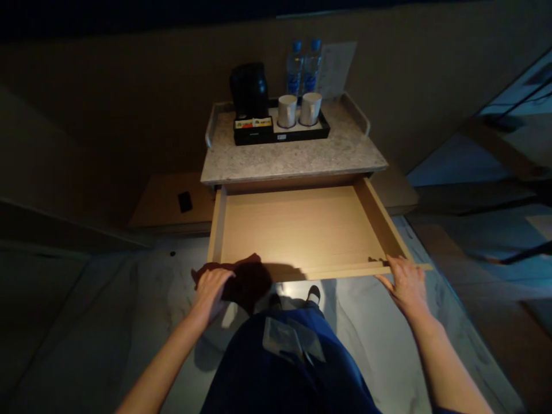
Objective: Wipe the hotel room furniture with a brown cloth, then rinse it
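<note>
A light wooden drawer (297, 224) is pulled out from under a grey stone-patterned countertop (293, 158), its bare bottom showing. At the drawer's front left corner, my left hand (211, 293) is closed on a dark red cloth (250, 284), which hangs over the front edge. My right hand (407, 284) grips the front edge near the right corner, with the fingers over the top and the thumb on the near side. Small dark marks or bits lie inside the drawer by the right fingers; I cannot make out what they are.
On the countertop, a black tray (302, 135) carries two white mugs (298, 110), sachets and a black kettle (250, 89). Two water bottles (303, 66) and a white card (338, 69) stand behind. A dark phone-like object (185, 202) lies on the left ledge.
</note>
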